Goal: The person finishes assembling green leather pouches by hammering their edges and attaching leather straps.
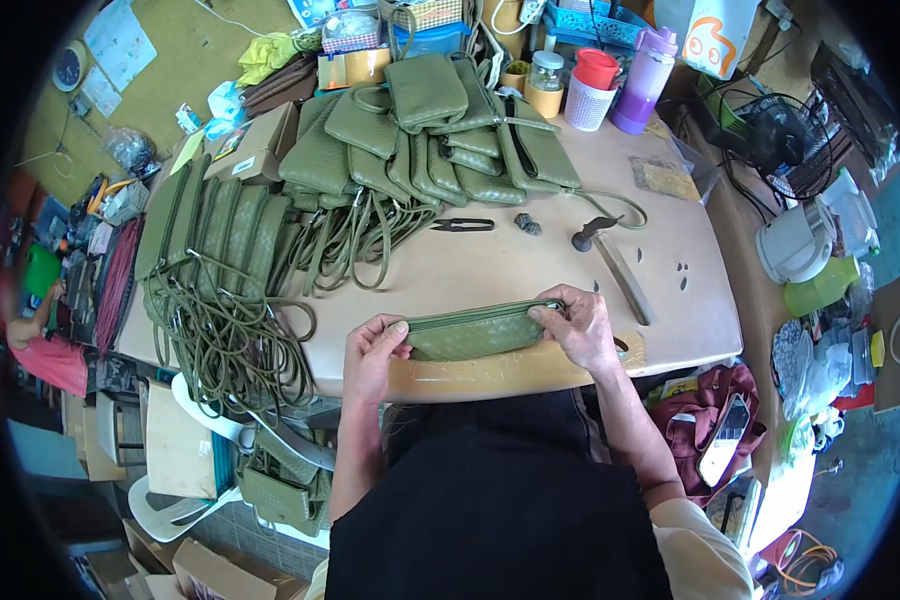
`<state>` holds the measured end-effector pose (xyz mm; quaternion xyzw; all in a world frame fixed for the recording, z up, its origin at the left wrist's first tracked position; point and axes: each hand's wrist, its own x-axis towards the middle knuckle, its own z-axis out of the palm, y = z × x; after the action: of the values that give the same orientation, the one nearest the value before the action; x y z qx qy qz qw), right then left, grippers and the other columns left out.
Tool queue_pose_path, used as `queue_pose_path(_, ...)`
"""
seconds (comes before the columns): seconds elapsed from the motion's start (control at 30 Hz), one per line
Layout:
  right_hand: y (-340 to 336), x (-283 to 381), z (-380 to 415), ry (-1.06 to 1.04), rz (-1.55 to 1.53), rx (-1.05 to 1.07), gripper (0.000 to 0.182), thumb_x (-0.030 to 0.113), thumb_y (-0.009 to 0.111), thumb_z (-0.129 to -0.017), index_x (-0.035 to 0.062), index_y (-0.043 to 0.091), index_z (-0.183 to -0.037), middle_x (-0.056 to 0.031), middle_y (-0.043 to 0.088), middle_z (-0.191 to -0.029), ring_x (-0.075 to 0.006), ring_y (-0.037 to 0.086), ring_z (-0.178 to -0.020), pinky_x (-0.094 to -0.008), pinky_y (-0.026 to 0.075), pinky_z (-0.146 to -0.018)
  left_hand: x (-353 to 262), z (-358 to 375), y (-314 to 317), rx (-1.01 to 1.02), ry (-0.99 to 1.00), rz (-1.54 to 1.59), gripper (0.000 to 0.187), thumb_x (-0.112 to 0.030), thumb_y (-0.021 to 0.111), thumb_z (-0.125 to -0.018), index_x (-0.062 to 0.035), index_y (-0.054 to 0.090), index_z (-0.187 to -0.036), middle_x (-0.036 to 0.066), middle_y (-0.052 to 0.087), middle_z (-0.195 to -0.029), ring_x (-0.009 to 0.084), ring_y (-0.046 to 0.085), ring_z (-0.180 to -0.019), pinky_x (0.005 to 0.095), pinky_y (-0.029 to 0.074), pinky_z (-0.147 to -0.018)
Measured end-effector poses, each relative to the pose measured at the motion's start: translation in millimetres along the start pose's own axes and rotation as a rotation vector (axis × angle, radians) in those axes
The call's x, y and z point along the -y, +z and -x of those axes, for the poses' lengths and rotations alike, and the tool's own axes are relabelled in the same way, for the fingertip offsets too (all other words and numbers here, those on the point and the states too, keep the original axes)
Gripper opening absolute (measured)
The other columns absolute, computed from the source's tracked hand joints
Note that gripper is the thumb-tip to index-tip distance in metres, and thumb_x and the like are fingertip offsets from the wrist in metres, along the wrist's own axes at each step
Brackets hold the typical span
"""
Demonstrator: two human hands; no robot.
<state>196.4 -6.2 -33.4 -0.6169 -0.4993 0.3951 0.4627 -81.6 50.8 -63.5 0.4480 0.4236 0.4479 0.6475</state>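
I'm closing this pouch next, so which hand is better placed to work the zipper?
Probably the right hand: its fingertips pinch the top edge of the green pouch at the zipper's end, while the left hand grips the opposite end, steadying it. The pull itself isn't clearly visible.

- Two hands: the left hand point(372, 350) and the right hand point(580, 325), both gripping one green woven pouch point(475, 332).
- Green pouches stacked at the table's far side point(420, 140): about a dozen; overlap prevents an exact count.
- Green pouches along the left edge point(215, 225): roughly six.
- One pair of black snips point(462, 225).
- One hammer point(615, 262).
- One purple bottle point(645, 80).
- One red-lidded cup point(592, 88).
- One glass jar point(545, 82).
- One black fan point(780, 140).
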Motion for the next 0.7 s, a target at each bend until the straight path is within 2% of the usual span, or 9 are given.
queue_pose_path(0.37, 4, -14, -3, 0.051, -0.18, 0.0, 0.014, 0.01, 0.066, -0.084, -0.0026, 0.068, -0.09, -0.0014, 0.061, -0.065, -0.0053, 0.052, -0.051, -0.0206, 0.041, -0.049, 9, -1, -5, 0.066, -0.057, 0.183, 0.014, -0.016, 0.064, -0.089, -0.0021, 0.066, -0.093, 0.001, 0.064, -0.076, 0.0067, 0.057, -0.064, 0.0207, 0.046, -0.063)
queue_pose_path(0.5, 2, -8, -2, 0.081, -0.2, 0.017, 0.013, 0.01, 0.065, -0.085, -0.0007, 0.068, -0.09, -0.0036, 0.061, -0.065, -0.0062, 0.053, -0.054, -0.0226, 0.042, -0.05, 8, -1, -3, 0.058, -0.065, 0.183, 0.015, -0.013, 0.062, -0.09, 0.0005, 0.064, -0.096, 0.003, 0.065, -0.079, 0.0078, 0.058, -0.065, 0.0205, 0.046, -0.062)
queue_pose_path(0.57, -3, 6, 1, -0.053, 0.165, 0.049, 0.011, 0.014, 0.066, -0.085, 0.0048, 0.07, -0.091, -0.0058, 0.065, -0.07, -0.0123, 0.058, -0.063, -0.0293, 0.046, -0.066, -1, 3, 6, 0.059, -0.058, 0.141, 0.016, -0.014, 0.061, -0.09, 0.0004, 0.065, -0.098, 0.003, 0.065, -0.079, 0.0066, 0.057, -0.066, 0.0199, 0.045, -0.063)
queue_pose_path(0.6, -5, 20, 4, -0.052, 0.165, 0.053, 0.011, 0.014, 0.066, -0.085, 0.0048, 0.07, -0.091, -0.0058, 0.065, -0.07, -0.0123, 0.058, -0.063, -0.0293, 0.046, -0.066, -13, 10, 18, 0.04, 0.02, -0.076, 0.017, -0.014, 0.062, -0.091, 0.0004, 0.066, -0.1, 0.002, 0.065, -0.081, 0.0062, 0.057, -0.068, 0.02, 0.045, -0.065)
queue_pose_path(0.67, -4, 46, 11, -0.494, 0.988, -0.093, 0.015, 0.023, 0.068, -0.084, 0.0098, 0.071, -0.091, -0.0067, 0.068, -0.079, -0.0198, 0.063, -0.076, -0.0383, 0.041, -0.083, -8, 11, 20, 0.029, 0.198, -0.39, 0.019, -0.015, 0.066, -0.09, 0.0006, 0.069, -0.101, 0.002, 0.065, -0.085, 0.0062, 0.057, -0.076, 0.0209, 0.046, -0.071)
queue_pose_path(0.7, 3, 50, 10, -0.495, 0.987, -0.095, 0.015, 0.023, 0.068, -0.084, 0.0098, 0.071, -0.091, -0.0067, 0.068, -0.079, -0.0198, 0.063, -0.076, -0.0383, 0.041, -0.083, -7, 11, 19, 0.03, 0.199, -0.391, 0.019, -0.015, 0.066, -0.09, 0.0006, 0.069, -0.101, 0.002, 0.065, -0.085, 0.0062, 0.057, -0.076, 0.0209, 0.046, -0.071)
